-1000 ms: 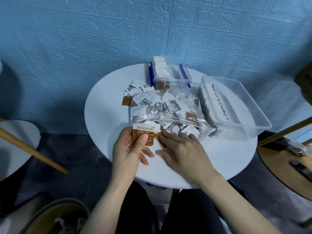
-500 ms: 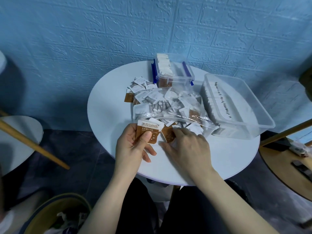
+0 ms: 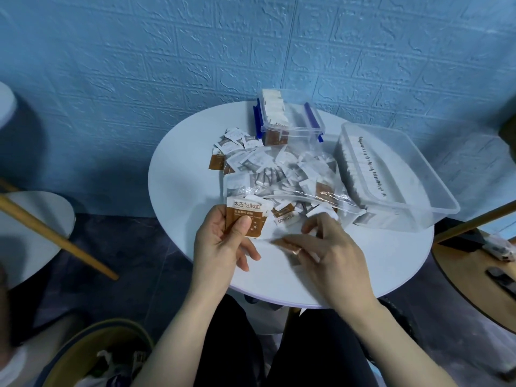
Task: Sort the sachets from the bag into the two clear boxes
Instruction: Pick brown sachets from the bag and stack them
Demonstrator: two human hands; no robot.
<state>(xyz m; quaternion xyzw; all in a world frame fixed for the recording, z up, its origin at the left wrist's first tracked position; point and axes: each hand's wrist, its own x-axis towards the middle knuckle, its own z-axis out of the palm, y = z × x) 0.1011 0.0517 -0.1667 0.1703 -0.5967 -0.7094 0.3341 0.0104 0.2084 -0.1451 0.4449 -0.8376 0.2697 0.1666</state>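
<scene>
My left hand [image 3: 223,244] grips a small stack of brown-and-white sachets [image 3: 247,215], thumb pressed on the front one. My right hand [image 3: 326,250] hovers just right of it, fingers curled, pinching a brown sachet [image 3: 290,247] low over the table; this part is blurred. A clear plastic bag [image 3: 282,177] full of mixed sachets lies behind both hands. The small clear box with blue clips [image 3: 290,121] stands at the back, holding a row of brown sachets. The large clear box [image 3: 396,174] sits at the right, with a row of white sachets along its left wall.
Loose sachets [image 3: 231,146] lie scattered left of the bag on the round white table [image 3: 181,185]. A wooden pole [image 3: 55,236] slants across a second round table at the left. A wooden surface [image 3: 474,275] lies at the right. The blue wall stands close behind.
My right hand has drawn back from the bag's mouth toward me with a brown sachet in its fingers. My left hand keeps the stack and has hardly moved.
</scene>
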